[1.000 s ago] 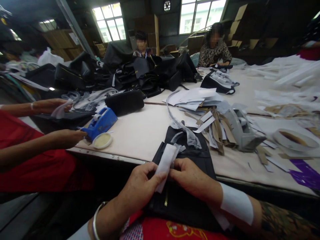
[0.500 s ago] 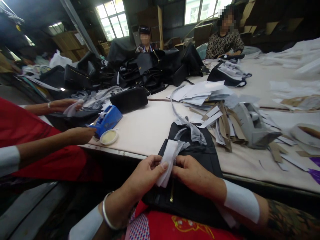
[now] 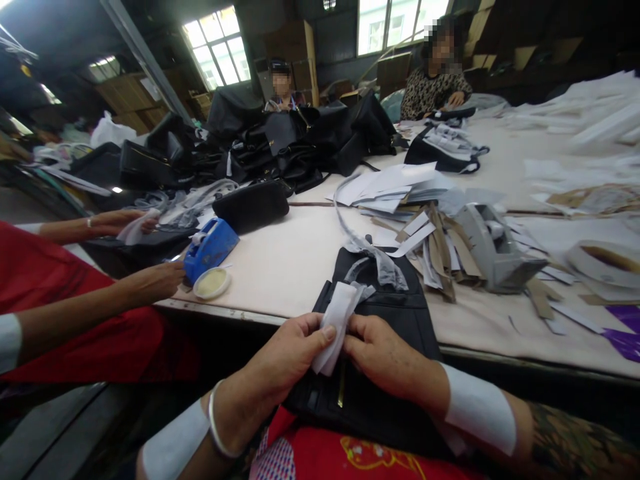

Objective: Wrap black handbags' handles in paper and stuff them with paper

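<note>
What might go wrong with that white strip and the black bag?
The white strip might wrinkle, since the left hand pinches it with the thumb. The black bag hangs over the edge of the table, so it could slide down if bumped. The shallow round dish sits near that edge too, so a knock might tip it.

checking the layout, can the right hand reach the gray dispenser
Probably yes: nothing tall stands between the right hand and the gray dispenser, though the hand is at the white strip.

The left hand (image 3: pixel 295 347) pinches a white strip (image 3: pixel 337 317) over a black bag (image 3: pixel 375 413).
</note>
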`<state>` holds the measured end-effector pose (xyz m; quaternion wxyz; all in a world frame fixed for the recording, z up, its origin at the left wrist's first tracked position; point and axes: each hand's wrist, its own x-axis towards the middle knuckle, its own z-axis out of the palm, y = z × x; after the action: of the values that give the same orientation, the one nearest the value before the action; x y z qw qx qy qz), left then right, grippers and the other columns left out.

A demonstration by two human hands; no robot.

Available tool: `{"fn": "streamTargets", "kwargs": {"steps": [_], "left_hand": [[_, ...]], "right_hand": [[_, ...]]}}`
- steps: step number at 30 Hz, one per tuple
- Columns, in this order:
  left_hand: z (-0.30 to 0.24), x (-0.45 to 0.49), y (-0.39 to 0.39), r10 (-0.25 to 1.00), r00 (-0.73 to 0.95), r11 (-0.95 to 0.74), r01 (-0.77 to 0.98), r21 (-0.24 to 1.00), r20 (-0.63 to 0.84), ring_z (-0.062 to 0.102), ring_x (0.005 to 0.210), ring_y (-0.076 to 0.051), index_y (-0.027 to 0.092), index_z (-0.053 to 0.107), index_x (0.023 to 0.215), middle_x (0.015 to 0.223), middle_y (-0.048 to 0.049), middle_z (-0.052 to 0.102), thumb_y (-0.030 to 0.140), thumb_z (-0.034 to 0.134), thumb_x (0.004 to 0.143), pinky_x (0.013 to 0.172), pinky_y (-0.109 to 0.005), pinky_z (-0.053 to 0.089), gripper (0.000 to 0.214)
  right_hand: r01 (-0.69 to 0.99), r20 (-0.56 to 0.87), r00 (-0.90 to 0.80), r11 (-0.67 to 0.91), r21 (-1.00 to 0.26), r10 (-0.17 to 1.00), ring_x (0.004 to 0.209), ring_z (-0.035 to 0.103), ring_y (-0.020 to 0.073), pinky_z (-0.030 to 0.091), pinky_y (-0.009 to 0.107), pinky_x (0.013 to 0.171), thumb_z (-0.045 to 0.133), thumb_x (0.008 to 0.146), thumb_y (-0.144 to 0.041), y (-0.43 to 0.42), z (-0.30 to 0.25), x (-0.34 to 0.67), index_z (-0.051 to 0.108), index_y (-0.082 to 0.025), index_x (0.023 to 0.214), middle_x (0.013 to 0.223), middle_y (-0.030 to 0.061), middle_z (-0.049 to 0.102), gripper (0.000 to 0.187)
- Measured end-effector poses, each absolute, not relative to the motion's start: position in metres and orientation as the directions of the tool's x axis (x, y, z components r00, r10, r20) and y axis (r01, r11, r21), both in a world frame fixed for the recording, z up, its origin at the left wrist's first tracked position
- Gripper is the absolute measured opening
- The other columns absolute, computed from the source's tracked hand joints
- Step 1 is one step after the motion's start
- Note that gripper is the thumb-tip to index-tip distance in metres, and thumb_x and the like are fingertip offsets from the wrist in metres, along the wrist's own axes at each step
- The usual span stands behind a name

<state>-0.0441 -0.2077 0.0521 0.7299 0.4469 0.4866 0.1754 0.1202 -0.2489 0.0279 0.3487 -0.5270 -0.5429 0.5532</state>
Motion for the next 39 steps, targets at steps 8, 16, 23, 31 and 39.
{"fn": "streamTargets", "kwargs": {"steps": [8,16,23,31,39], "left_hand": [[0.046,-0.047,-0.203,0.671,0.517,0.503,0.209,0.839,-0.531,0.058,0.061,-0.012,0.011,0.069,0.103,0.076,-0.0054,0.069,0.045,0.072,0.080,0.056,-0.020,0.043,0.042],[0.049,-0.044,-0.206,0.723,0.497,0.482,0.135,0.866,-0.480,0.058,0.063,-0.012,0.011,0.069,0.100,0.076,-0.0044,0.067,0.045,0.074,0.079,0.058,-0.020,0.044,0.040],[0.043,-0.049,-0.205,0.695,0.524,0.523,0.101,0.846,-0.492,0.056,0.059,-0.011,0.010,0.067,0.100,0.074,-0.0043,0.067,0.048,0.074,0.079,0.056,-0.021,0.042,0.044],[0.044,-0.046,-0.208,0.739,0.529,0.400,0.153,0.904,-0.417,0.065,0.090,-0.022,0.014,0.070,0.104,0.101,-0.0091,0.073,0.050,0.074,0.079,0.082,-0.029,0.049,0.044],[0.050,-0.050,-0.207,0.787,0.520,0.042,0.492,0.870,-0.332,0.064,0.108,-0.027,0.017,0.069,0.111,0.112,-0.0074,0.073,0.043,0.062,0.089,0.096,-0.030,0.046,0.034]], "right_hand": [[0.338,-0.344,-0.142,-0.281,-0.898,0.928,0.046,0.057,0.0116,0.038,0.020,0.045,0.046,0.085,-0.020,-0.247,0.028,0.116,0.065,-0.016,0.072,0.055,0.0001,0.061,0.023],[0.808,-0.069,-0.157,0.088,-0.583,0.985,0.063,0.063,0.0180,0.037,0.027,0.058,0.051,0.089,-0.023,-0.248,0.051,0.121,0.070,-0.014,0.069,0.071,0.0102,0.071,0.029],[0.711,0.159,-0.330,0.355,-0.606,0.931,0.082,0.064,0.0198,0.045,0.030,0.075,0.053,0.091,-0.024,-0.239,0.063,0.156,0.071,-0.017,0.095,0.089,0.0081,0.071,0.020],[0.639,0.258,-0.725,0.764,-0.094,0.638,0.139,0.032,0.0371,0.018,0.057,0.111,0.058,0.084,-0.016,-0.211,0.072,0.144,0.064,-0.013,0.115,0.139,0.0169,0.053,0.031],[0.679,0.212,-0.714,0.734,-0.025,0.668,0.081,0.055,0.0249,0.037,0.045,0.080,0.050,0.093,-0.021,-0.205,0.044,0.124,0.062,-0.013,0.081,0.084,0.0110,0.065,0.019]]}}
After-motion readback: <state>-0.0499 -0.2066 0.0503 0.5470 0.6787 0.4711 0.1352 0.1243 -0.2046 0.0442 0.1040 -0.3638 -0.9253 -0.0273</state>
